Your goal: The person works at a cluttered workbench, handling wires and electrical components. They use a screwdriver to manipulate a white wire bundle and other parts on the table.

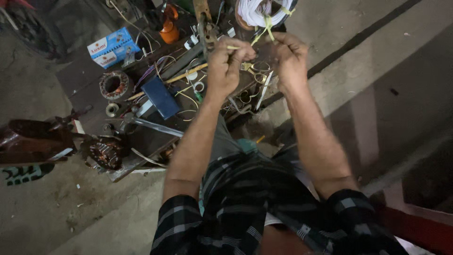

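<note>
From the head view, the left hand (226, 63) and right hand (288, 59) both have their fingers pinched closed on a thin yellowish strip (245, 46) stretched between them, just below a white wire coil (257, 12) above the cluttered counter (89, 80).

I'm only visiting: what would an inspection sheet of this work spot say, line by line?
Surface: dark low board on concrete floor.
Job's things: yellowish strip; white wire coil just beyond.
Clutter: stator ring, blue box, blue-white carton, orange object, tape roll.
Fingers: left hand pinches the strip; right hand closed, contents unclear.
Cables: loose wires across the board.
Surroundings: copper-wound rotor at left.
</note>
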